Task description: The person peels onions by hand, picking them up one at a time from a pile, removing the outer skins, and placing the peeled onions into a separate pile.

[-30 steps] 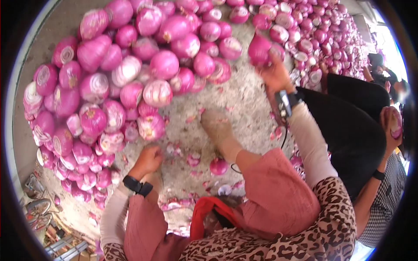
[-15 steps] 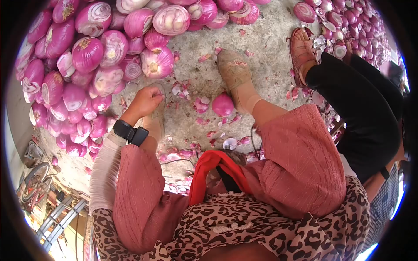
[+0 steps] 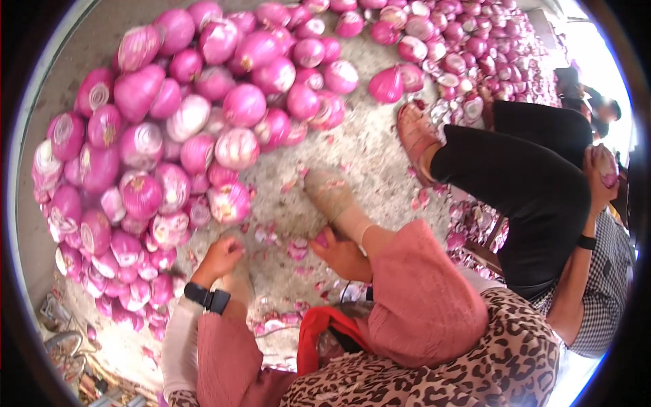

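Note:
My left hand [image 3: 221,258] is closed above the floor beside the large heap of onions [image 3: 141,193]; anything between its fingers is too small to make out. Low between my feet, my right hand [image 3: 341,258] has its fingers round a purple onion [image 3: 326,236], mostly hidden by the hand. A smooth pinkish-purple onion [image 3: 385,85] lies on the floor at the near edge of the right-hand pile [image 3: 475,44], against a cut-ended onion [image 3: 411,78].
Peel scraps [image 3: 297,248] are scattered round my shoes [image 3: 330,195]. At the right, a person in black trousers [image 3: 515,180] sits close by, with a sandalled foot [image 3: 417,139] near the pile and an onion in one hand [image 3: 602,178].
My right hand has come back from the right-hand pile to the floor onion near my foot. The onion it held earlier now lies by that pile. My left hand remains closed in about the same place.

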Available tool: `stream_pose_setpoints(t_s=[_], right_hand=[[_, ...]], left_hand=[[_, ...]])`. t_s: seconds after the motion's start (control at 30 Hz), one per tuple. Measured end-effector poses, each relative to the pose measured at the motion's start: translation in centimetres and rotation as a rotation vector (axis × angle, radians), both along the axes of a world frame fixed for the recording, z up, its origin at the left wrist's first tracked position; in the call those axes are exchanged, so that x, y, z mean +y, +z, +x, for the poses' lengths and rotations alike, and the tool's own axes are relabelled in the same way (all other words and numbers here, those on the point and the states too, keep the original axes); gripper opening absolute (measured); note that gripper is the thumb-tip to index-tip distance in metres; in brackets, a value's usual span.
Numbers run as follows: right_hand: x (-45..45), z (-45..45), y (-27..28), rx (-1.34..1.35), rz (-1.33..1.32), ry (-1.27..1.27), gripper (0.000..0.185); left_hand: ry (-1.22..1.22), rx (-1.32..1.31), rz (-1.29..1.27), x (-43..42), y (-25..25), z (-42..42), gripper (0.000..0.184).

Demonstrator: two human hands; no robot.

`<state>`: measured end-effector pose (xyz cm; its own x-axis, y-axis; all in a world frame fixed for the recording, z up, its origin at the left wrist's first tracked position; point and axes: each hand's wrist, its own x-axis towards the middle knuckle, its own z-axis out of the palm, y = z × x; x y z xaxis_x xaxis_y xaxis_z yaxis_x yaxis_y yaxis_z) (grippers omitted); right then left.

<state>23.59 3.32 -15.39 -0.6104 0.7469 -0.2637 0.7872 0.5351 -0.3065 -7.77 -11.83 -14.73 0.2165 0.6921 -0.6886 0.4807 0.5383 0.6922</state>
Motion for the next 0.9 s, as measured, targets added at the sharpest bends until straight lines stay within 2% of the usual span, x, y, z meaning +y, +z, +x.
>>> stream_pose_setpoints(t_s=[0.07,0.13,0.2,0.33,0.4,0.43,0.5,0.53,0.6,0.7,0.73,0.8,0.83,0.87,0.9], right_hand=[[-0.4,0.0,-1.1,0.174,0.156,-0.034,0.014],[-0.8,0.4,-0.8,0.140,0.164,-0.052,0.014],[-0.9,0.4,-1.2,0.142,0.125,-0.028,0.022],[-0.4,-0.2,-0.6,0.135,0.105,-0.055,0.020],[0.3,-0.7,-0.1,-0.021,-0.069,-0.087,0.017],[0.2,-0.7,-0.4,-0.030,-0.059,-0.097,0.017],[-0.1,-0.4,-1.1,0.136,0.026,-0.137,0.017],[-0.2,0.2,-1.0,0.130,0.039,-0.145,0.017],[-1.3,0.9,-1.0,0.043,0.044,-0.053,0.020],[-3.2,2.5,-1.1,-0.081,0.022,0.101,0.026],[-3.3,9.4,1.1,-0.009,-0.333,0.064,0.030],[-3.5,23.2,5.4,0.045,-1.016,-0.192,0.054],[-1.5,23.1,5.7,0.138,-0.832,-0.248,0.053],[0.6,20.3,9.8,0.177,-0.840,-0.598,0.055],[2.2,19.0,11.1,0.308,-0.903,-0.761,0.060]], left_hand=[[-0.011,0.030,-0.086,0.4,0.7,0.1,0.017],[0.005,-0.007,-0.053,-0.1,-0.1,0.0,0.017],[0.019,-0.036,-0.031,0.3,0.7,0.0,0.017],[-0.027,-0.052,-0.021,0.8,2.0,0.4,0.019],[-0.077,-0.067,0.028,0.8,1.9,0.4,0.021],[-0.065,-0.073,-0.012,0.8,2.0,0.4,0.023],[-0.035,-0.149,-0.081,0.0,0.2,-0.1,0.027],[-0.046,-0.155,-0.069,0.2,0.4,0.2,0.027],[-0.133,-0.107,-0.025,0.5,1.1,0.1,0.029],[-0.136,-0.117,-0.072,0.5,1.3,0.1,0.031],[-0.137,-0.128,-0.081,0.5,1.3,0.1,0.032],[-0.147,-0.120,-0.094,1.0,2.2,0.4,0.033],[-0.151,-0.109,-0.105,1.2,2.5,0.6,0.034],[-0.150,-0.106,-0.109,1.2,2.5,0.7,0.034],[-0.156,-0.111,-0.110,1.2,2.5,0.7,0.035]])
